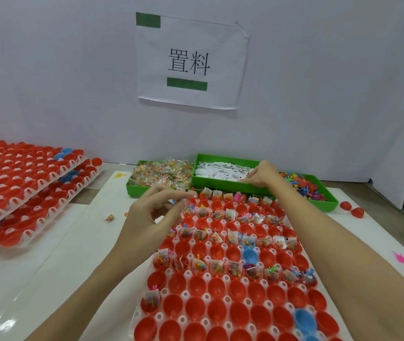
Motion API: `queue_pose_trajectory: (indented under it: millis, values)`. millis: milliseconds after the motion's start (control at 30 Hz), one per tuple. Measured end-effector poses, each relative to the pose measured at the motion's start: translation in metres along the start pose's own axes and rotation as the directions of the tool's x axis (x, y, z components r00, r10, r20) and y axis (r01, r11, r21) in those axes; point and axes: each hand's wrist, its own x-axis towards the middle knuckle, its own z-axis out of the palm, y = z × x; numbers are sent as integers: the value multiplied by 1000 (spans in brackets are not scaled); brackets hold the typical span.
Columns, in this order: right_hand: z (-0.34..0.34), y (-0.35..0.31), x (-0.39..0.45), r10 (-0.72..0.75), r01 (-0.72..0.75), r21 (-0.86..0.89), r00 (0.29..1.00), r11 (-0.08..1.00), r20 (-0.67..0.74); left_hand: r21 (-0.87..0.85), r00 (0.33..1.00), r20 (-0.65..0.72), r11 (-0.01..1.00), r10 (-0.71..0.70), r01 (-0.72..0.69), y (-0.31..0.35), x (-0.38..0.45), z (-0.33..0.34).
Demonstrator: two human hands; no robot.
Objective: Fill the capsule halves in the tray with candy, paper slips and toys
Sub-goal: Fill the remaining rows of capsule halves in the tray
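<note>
Paper slips [223,170] lie heaped in mid green bin [220,186], far side of tray [220,313], w/ candy packets [161,174] in the bin to their left and toys [301,184] in the bin to their right. R hand [261,175] is right on the slips, reaching over the bin's near wall; fingertips point left and down into the pile, thumb and forefinger drawn together as if pinching a slip, but can't tell if one is actually caught, too small. So the slips lie under the R fingers, and the capsule halves [217,308] lie back toward the body; R hand is nearer the slips. L hand [157,210] hovers over tray's far-left corner, fingers curled; something small at the fingertips, prob. a packet or toy, blurred. Tray: filled rows alternate w/ bare red rows; near rows mostly bare, a few blue halves. Near edge of tray cut off by frame. Slips have no clear long axis, a loose jumble. Stacked trays [23,183] at left, sign [188,62] on wall.
</note>
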Motion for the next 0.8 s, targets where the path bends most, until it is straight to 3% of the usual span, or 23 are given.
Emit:
queue_pose_trajectory:
  millis: [167,333,600,800]
  values:
    - [-3,4,0,-11,8,107,1000,994,29,-2,1000,-3,1000,-9,9,0,0,-1]
    - [0,18,-5,-53,89,357,993,930,-110,-1,1000,3,1000,-20,20,1,0,-2]
    - [-2,30,-31,-66,224,526,951,821,-302,-40,995,-11,994,-99,98,2,-1,-4]
    - [-8,16,-108,-280,343,655,938,673,-204,-160,990,54,978,-128,135,4,-5,-1]
